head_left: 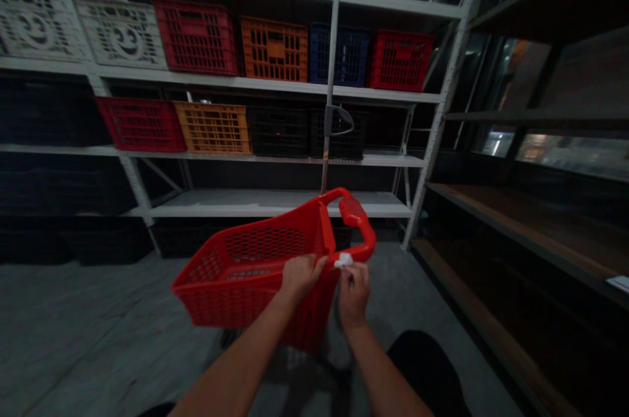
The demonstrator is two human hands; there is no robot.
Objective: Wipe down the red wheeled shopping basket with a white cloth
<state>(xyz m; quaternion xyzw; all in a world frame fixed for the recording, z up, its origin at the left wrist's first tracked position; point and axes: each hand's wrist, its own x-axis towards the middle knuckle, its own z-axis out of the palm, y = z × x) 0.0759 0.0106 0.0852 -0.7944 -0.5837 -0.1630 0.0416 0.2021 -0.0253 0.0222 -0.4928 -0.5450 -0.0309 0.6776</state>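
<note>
A red plastic wheeled shopping basket [255, 279] stands in front of me on the floor, with a rounded red handle [354, 220] at its far end. My left hand [301, 276] is on the basket's near rim, fingers curled over the red plastic. My right hand [354, 296] is just to its right, fingertips pinching a small white piece of paper or cloth [343, 260] against the rim. What the white piece is exactly is too small to tell. A thin metal pole [329, 76] with a grey loop grip [339, 120] rises from the basket.
White metal shelving [255, 82] holds plastic crates in red, orange, blue and black, such as a red crate [195, 37]. Dark wooden shelves [511, 233] line the right side. A grey concrete floor [98, 312] runs between them, and dark bins fill the lowest left shelves.
</note>
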